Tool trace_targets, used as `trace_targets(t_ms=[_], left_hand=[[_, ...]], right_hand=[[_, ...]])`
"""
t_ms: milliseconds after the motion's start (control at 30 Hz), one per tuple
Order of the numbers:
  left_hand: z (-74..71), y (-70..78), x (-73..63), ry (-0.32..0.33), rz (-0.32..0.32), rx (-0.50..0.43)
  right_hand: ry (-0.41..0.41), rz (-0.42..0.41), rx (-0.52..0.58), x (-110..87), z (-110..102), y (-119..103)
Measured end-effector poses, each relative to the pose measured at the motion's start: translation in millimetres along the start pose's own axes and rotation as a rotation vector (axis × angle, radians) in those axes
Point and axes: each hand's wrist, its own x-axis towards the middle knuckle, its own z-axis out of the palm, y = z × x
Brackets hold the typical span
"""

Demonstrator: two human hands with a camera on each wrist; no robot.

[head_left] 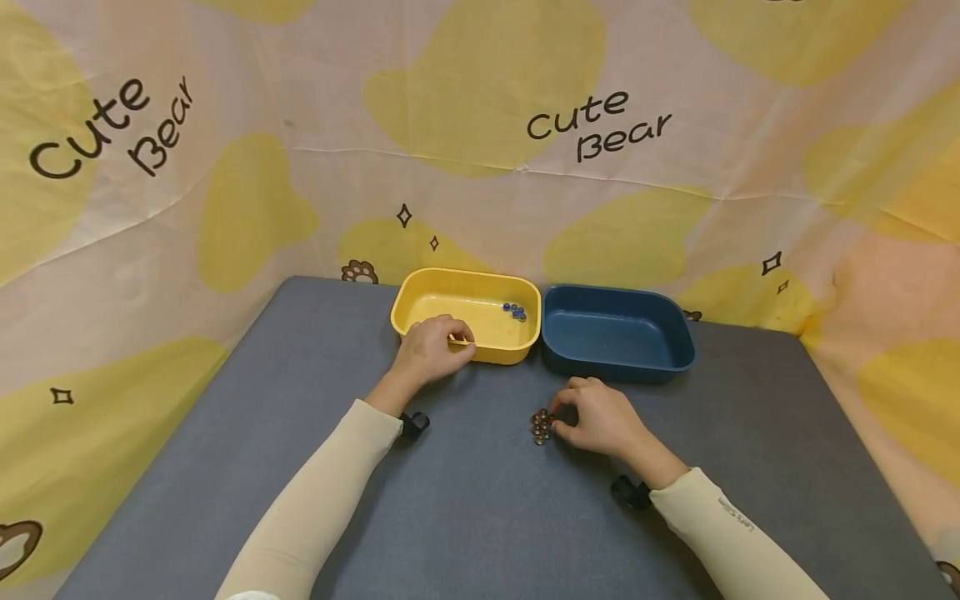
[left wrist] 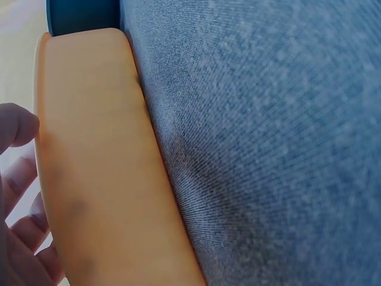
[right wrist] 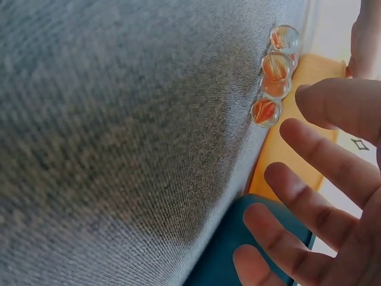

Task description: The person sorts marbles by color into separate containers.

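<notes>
My left hand (head_left: 435, 348) rests at the near rim of a yellow bin (head_left: 420, 282), its thumb by the rim and its loosely bent fingers over the inside. Several blue marbles (head_left: 515, 312) lie inside that bin, toward its right end. On the grey cloth surface, several clear marbles with orange swirls (right wrist: 277, 67) form a small cluster. Just right of this cluster is my right hand (head_left: 600, 417), fingers apart, thumb and index fingertips close to the marbles. Nothing shows between those fingers in the right wrist view.
A dark blue bin (head_left: 618, 371) stands right beside the yellow one, beyond my right hand. Behind both hangs a patterned cloth backdrop (head_left: 480, 192). A dark band with a small device (head_left: 632, 493) sits at my right wrist, and a similar one (head_left: 414, 425) at my left.
</notes>
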Motion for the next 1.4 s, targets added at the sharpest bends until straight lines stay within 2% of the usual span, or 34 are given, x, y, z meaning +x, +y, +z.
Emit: trace_targets(t_ms=[467, 767, 1167, 1400], left_hand=[[-3.4, 3.1, 0.9, -0.026, -0.005, 0.013], [-4.5, 5.4, -0.9, -0.045, -0.046, 0.014], [-5.6, 6.4, -0.6, -0.053, -0.044, 0.023], [-5.0, 5.6, -1.1, -0.053, -0.041, 0.033]], right_hand=[[0.024, -0.016, -0.008, 3.4, 5.3, 0.3], [0.016, -0.008, 0.0, 5.1, 7.8, -0.2], [0.008, 0.001, 0.009, 6.0, 7.3, -1.1], [0.041, -0.008, 0.011, 7.1, 3.1, 1.6]])
